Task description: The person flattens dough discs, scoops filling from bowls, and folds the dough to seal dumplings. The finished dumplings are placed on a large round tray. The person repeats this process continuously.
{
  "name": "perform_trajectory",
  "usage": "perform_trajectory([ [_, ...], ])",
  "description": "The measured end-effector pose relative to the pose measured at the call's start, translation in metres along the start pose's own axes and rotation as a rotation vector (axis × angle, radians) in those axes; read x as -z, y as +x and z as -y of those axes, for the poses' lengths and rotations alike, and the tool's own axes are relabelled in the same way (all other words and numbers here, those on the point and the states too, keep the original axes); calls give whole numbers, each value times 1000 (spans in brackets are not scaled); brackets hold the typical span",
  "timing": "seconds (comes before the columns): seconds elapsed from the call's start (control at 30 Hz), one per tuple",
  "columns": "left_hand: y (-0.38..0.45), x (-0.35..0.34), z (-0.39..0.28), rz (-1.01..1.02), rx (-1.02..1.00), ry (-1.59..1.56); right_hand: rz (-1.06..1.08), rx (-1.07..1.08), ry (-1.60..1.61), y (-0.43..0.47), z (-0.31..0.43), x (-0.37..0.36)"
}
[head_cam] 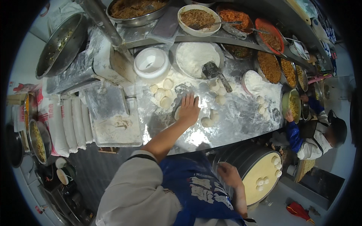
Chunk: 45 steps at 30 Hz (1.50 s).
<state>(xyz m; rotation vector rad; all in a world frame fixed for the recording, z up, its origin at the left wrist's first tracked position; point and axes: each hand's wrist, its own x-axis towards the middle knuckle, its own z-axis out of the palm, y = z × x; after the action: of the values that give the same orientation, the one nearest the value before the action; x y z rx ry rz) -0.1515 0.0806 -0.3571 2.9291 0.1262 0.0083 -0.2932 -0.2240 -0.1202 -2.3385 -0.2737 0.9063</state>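
My left hand (189, 110) lies palm down on the floured metal worktop (175, 138), fingers extended, beside a partly covered dough piece (177, 113). Whether more dough is under the palm is hidden. Several round dough pieces (160, 93) sit beyond it to the left. Two dough pieces (207, 122) touch or nearly touch at its right, and others (220, 99) lie farther back. Low at the worktop's near side, my right hand (228, 174) hangs with bent fingers beside a large round steamer (258, 180); its grip is unclear. Several small buns rest on the steamer's pale top.
At the back stand a flour basin (195, 58) with a dark scoop (212, 70) and a white tub (151, 63). Filling bowls (199, 21) line the raised shelf. A dough machine (110, 65) is at left. Another person (311, 135) handles a green bowl (294, 106) at right.
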Motion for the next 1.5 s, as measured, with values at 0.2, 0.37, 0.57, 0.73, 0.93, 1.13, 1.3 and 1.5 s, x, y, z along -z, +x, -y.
perform_trajectory([
  [0.2, -17, 36, 33, -37, -173, -203, 33, -84, -13, 6, 5, 9],
  [0.37, -22, 57, 54, 160, 41, -419, 47, 67, 95, 54, -1, 20],
  [0.57, -24, 124, 73, 522, 126, -762, -37, 231, 96, 151, 14, 36],
  [0.73, -22, 312, -8, 160, 119, -1524, 461, 108, 1188, 215, 54, 37],
  [0.93, -26, 349, -47, -25, 490, -1967, 588, 236, 1277, 175, 213, 119],
  [1.13, 10, 356, -9, -131, 579, -1877, 385, 292, 822, 279, 117, 134],
  [1.3, 48, 367, 25, -14, 446, -1656, -156, 390, 897, 353, 151, 206],
  [1.5, 92, 383, 32, -35, 451, -1533, -610, 513, 656, 359, 226, 224],
])
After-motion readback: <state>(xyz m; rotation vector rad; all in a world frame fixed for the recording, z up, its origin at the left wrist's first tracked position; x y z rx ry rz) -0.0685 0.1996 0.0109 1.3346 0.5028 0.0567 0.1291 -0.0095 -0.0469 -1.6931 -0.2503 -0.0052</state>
